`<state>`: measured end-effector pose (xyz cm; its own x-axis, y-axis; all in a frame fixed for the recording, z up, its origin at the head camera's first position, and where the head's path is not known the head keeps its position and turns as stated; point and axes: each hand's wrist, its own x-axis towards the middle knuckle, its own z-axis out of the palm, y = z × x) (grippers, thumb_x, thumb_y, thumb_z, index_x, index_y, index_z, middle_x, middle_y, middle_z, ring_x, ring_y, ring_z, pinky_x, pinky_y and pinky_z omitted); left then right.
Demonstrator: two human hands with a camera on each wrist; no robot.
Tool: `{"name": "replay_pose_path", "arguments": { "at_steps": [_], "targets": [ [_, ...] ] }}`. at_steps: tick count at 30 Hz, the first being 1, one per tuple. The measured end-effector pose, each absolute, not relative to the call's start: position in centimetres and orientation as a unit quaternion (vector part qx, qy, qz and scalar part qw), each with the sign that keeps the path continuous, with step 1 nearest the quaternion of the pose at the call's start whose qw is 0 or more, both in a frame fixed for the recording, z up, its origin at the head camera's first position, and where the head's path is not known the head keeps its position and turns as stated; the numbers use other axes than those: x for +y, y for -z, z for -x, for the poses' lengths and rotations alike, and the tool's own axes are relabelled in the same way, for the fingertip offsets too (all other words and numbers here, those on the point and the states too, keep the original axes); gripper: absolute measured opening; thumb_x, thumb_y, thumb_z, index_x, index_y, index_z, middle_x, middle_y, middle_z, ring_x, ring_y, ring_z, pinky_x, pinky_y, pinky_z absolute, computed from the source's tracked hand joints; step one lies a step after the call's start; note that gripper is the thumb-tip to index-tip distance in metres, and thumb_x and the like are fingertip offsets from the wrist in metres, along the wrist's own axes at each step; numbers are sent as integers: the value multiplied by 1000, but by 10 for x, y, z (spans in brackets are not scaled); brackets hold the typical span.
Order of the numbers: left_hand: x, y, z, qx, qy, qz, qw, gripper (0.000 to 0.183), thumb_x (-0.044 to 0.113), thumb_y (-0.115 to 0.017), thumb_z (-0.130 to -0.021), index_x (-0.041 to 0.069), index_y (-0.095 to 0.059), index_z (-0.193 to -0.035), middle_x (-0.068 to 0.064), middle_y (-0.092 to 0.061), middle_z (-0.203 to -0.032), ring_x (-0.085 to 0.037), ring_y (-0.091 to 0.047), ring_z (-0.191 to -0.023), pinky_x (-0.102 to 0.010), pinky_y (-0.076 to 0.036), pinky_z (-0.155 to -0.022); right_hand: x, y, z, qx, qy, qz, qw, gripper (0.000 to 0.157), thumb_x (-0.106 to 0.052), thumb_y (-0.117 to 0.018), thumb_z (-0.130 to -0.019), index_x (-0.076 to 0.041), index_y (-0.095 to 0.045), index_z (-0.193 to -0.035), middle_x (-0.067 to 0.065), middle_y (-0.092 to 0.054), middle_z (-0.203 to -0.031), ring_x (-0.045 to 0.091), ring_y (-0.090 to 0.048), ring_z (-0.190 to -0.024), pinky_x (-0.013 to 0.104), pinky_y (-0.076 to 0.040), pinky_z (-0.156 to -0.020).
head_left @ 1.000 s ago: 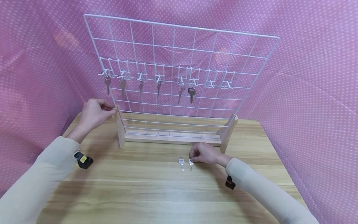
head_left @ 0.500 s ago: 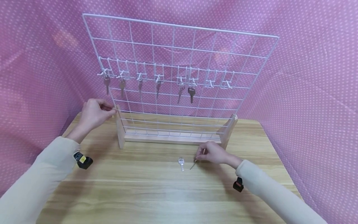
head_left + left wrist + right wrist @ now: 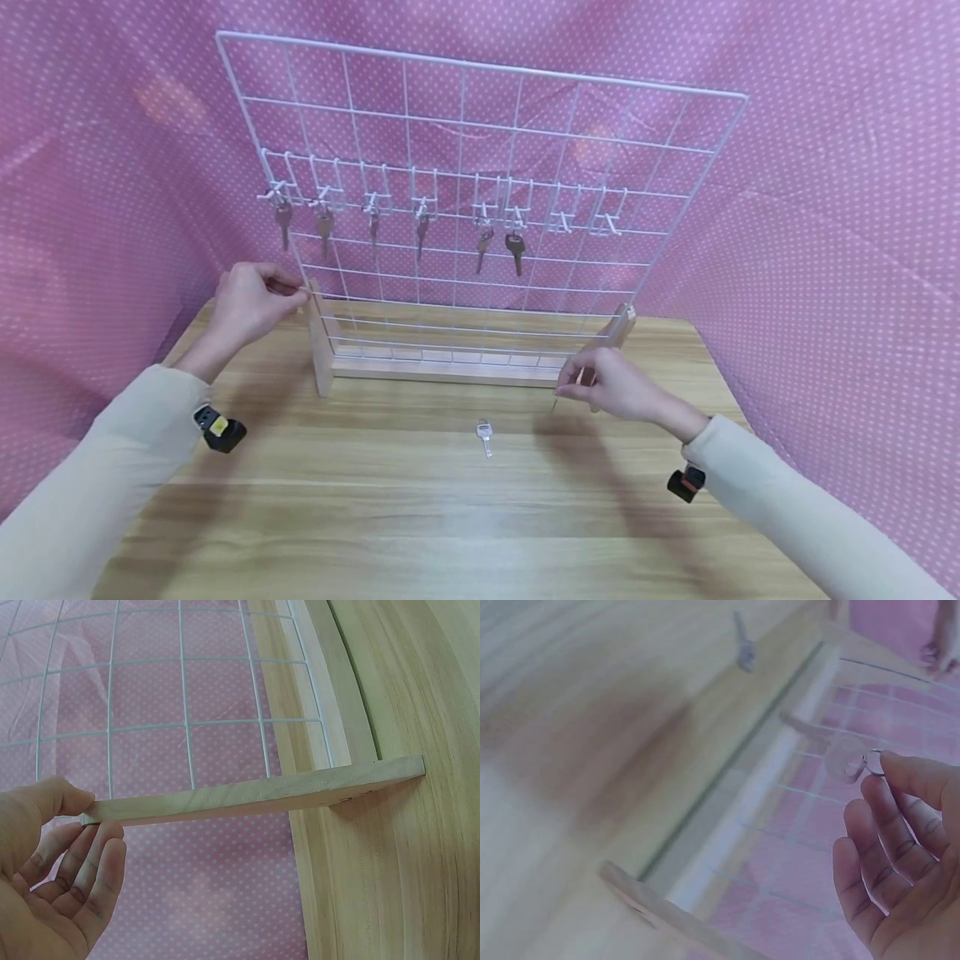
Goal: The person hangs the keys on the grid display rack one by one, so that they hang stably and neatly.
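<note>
My left hand [image 3: 251, 304] pinches the upper end of the rack's left wooden side piece [image 3: 247, 793] between thumb and fingers. With thumb and forefinger my right hand [image 3: 611, 385] pinches the small metal ring of a key [image 3: 846, 759]. That key hangs above the table, in front of the rack's right side piece, and looks thin and edge-on in the head view. A second silver key [image 3: 484, 437] with a ring lies on the table. Several keys, such as a dark-headed key [image 3: 515, 244], hang from white hooks on the wire grid [image 3: 461, 127].
Two white hooks, one of them the rightmost hook [image 3: 609, 223], stand to the right of the hanging keys. The wooden base bar [image 3: 450, 372] joins the side pieces on the wood-grain table [image 3: 375, 500]. Pink dotted cloth [image 3: 847, 208] surrounds the table behind and at the sides.
My right hand has taken one of the two keys off the table, lifted it and moved right and toward the rack. The left hand keeps its hold on the side piece.
</note>
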<state>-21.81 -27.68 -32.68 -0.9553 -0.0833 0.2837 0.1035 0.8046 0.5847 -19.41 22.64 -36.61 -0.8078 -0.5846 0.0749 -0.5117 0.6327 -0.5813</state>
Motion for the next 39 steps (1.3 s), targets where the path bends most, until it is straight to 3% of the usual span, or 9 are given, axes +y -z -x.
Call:
{"name": "replay_pose_path", "arguments": {
  "at_steps": [17,25,39],
  "targets": [
    [-276,328,217,-939,315,5,142,26,17,-77,-94,-6,-77,-107,-29,-78,-100,-3,-61,-61,-19,-48,-53,216,255,171,915,297,263,-79,5,-16,-80,-94,-13,-78,-90,2,-75,-78,10,-64,-68,21,-53,-66],
    [-277,327,218,-938,316,8,142,26,16,-77,-94,-7,-77,-106,-29,-78,-100,-2,-61,-60,-19,-48,-53,205,209,166,898,302,280,-153,7,-18,-82,-94,-13,-78,-90,4,-74,-76,5,-58,-58,17,-45,-53],
    [-277,326,219,-941,313,5,133,27,18,-76,-94,-6,-77,-107,-28,-78,-100,-4,-61,-62,-20,-48,-55,190,167,189,911,264,254,-189,8,-20,-80,-95,-13,-81,-91,4,-79,-84,9,-58,-61,19,-41,-56]
  ]
}}
